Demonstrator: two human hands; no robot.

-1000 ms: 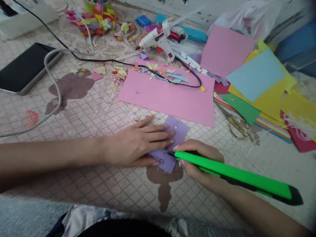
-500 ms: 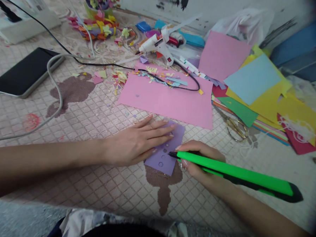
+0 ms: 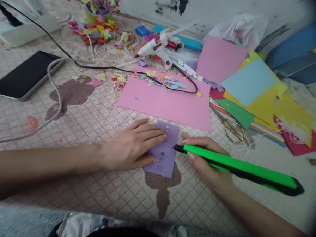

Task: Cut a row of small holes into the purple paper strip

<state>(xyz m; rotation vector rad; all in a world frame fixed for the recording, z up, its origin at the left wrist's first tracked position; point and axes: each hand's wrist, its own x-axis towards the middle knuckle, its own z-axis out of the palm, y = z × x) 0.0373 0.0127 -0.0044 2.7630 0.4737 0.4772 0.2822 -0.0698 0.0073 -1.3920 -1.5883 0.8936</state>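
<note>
A purple paper strip [image 3: 167, 166] lies on the patterned tablecloth, with a row of small round holes and cut circles down its length. My left hand [image 3: 135, 145] rests flat over its left side, fingers stretched out and pressing it to the table. In my right hand [image 3: 209, 158] is a green and black utility knife [image 3: 240, 167], gripped near its front end. The knife's dark tip points at the strip's right edge, close above the paper; whether it touches I cannot tell. The handle slants back to the right.
Beyond the strip lies a pink sheet [image 3: 164, 104] with paper scraps and a black cord across it. Behind stands a white glue gun [image 3: 157, 47]. Gold-handled scissors [image 3: 234, 131] and stacked coloured papers [image 3: 250, 82] are at right; a black-screened phone [image 3: 25, 76] is at left.
The knife tip has moved from the row of circles toward the strip's right edge and lifted slightly. My left hand has slid a little left, uncovering more of the holes.
</note>
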